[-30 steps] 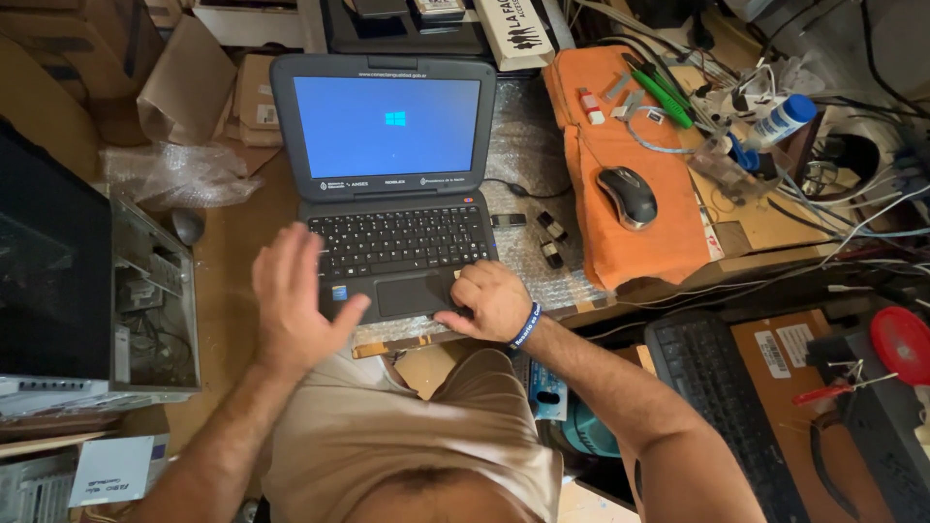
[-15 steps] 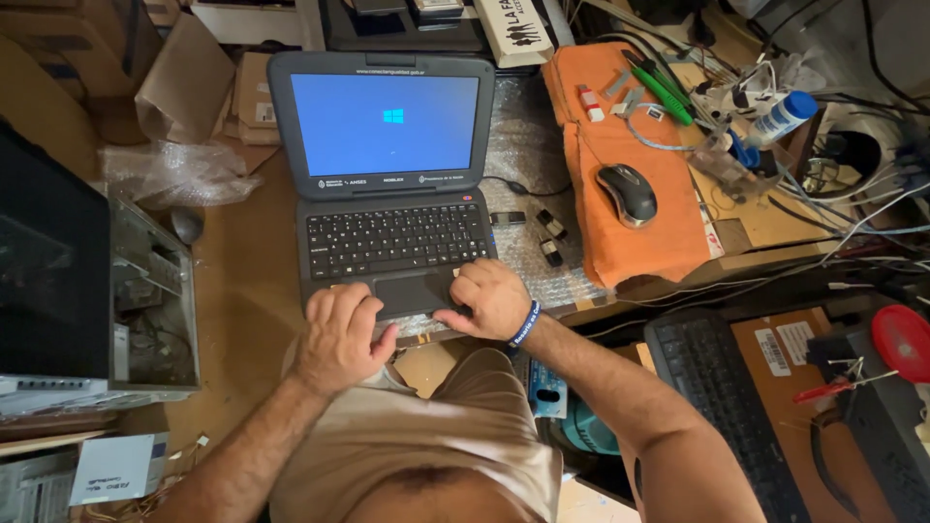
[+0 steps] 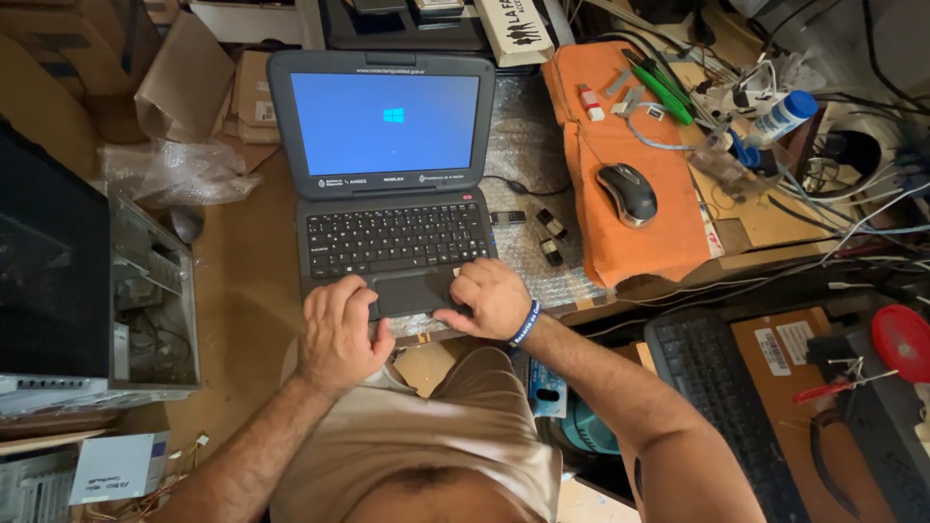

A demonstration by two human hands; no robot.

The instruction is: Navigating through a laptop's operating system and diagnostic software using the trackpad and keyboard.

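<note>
Left hand [image 3: 336, 331] flat, palm down; right hand [image 3: 491, 298] loosely curled, wrist bent.

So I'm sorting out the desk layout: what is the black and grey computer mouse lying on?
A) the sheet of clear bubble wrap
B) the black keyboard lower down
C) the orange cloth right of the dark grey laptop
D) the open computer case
C: the black and grey computer mouse lies on the orange cloth, to the right of the dark grey laptop, apart from both hands.
</note>
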